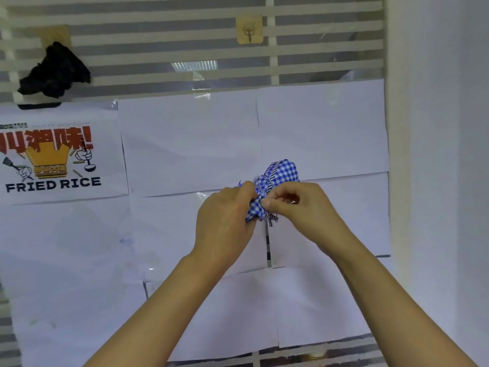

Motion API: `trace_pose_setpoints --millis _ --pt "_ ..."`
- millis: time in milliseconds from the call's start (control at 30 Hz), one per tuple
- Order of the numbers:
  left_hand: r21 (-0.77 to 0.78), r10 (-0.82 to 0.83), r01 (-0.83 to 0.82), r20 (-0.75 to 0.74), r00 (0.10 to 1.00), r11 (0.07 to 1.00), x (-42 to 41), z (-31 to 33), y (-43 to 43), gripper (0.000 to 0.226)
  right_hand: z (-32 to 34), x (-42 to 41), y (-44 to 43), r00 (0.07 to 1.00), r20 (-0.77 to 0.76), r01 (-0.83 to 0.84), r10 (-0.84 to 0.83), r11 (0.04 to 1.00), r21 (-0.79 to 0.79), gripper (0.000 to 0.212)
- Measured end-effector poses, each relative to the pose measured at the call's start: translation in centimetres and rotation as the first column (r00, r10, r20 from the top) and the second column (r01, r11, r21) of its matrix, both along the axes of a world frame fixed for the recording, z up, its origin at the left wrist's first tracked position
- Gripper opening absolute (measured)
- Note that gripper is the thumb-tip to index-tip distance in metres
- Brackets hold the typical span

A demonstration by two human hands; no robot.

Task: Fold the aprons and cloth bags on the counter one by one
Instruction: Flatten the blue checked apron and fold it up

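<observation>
A bunched blue-and-white checked cloth [281, 172] with a striped strap is held up in front of a wall covered in white paper. My left hand [225, 221] grips its lower left part, fingers curled round the fabric. My right hand [304, 207] pinches the cloth and strap from the right, thumb and forefinger closed on it. Much of the cloth is hidden inside my hands. No counter is in view.
A black cloth [55, 71] hangs from a hook at the upper left. An empty adhesive hook [248, 30] sits on the slatted panel at top centre. A "FRIED RICE" poster [53, 160] is taped at left. A white wall [436, 154] borders the right.
</observation>
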State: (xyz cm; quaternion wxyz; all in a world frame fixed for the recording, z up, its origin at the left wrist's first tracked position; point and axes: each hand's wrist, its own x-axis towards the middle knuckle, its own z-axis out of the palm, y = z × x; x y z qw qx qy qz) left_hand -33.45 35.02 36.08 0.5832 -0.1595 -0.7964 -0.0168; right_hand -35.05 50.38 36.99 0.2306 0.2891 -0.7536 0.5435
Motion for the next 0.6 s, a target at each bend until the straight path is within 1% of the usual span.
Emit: trace_pose_setpoints --millis 100,200,267,367,433,467,500,567,600 --pt "-0.057 -0.001 0.001 0.002 1.000 0.998 -1.6 0.6 -0.7 0.043 0.5 -1.0 -0.1 0.990 0.115 -0.081 0.080 0.997 0.006 0.014" --pt "-0.093 -0.020 0.021 0.019 1.000 0.995 -3.0 0.9 -1.1 0.040 0.8 -1.9 -0.2 0.968 0.196 -0.150 0.155 0.988 -0.041 0.022" --pt "-0.123 -0.042 0.048 0.052 0.998 0.991 -3.8 0.7 -1.1 0.038 0.9 -2.1 -0.1 0.951 0.208 -0.221 0.229 0.973 -0.060 0.029" --pt "-0.148 -0.060 0.078 0.118 0.991 0.986 -5.5 0.7 -0.9 0.034 2.0 -2.3 -0.3 0.949 0.165 -0.255 0.269 0.962 -0.100 0.025" --pt "-0.126 -0.068 0.088 0.151 0.986 0.988 -5.9 1.4 -0.9 0.025 3.2 -2.6 -0.3 0.948 0.149 -0.261 0.282 0.954 -0.148 0.024" --pt "-0.097 -0.072 0.092 0.191 0.979 0.991 -5.9 2.0 -1.0 0.019 3.7 -2.8 -0.1 0.942 0.153 -0.272 0.300 0.946 -0.178 0.021" --pt "-0.068 -0.064 0.085 0.266 0.962 0.994 -5.9 2.5 -1.0 0.016 4.1 -3.0 0.1 0.930 0.165 -0.294 0.328 0.934 -0.200 0.019" --pt "-0.043 -0.051 0.073 0.384 0.922 0.996 -6.0 3.9 -1.0 0.017 4.5 -3.3 0.1 0.898 0.185 -0.359 0.400 0.907 -0.219 0.020" --pt "-0.003 -0.077 0.087 0.449 0.890 0.996 -6.1 4.7 -1.0 0.014 4.7 -3.5 0.0 0.882 0.182 -0.387 0.434 0.890 -0.242 0.022"
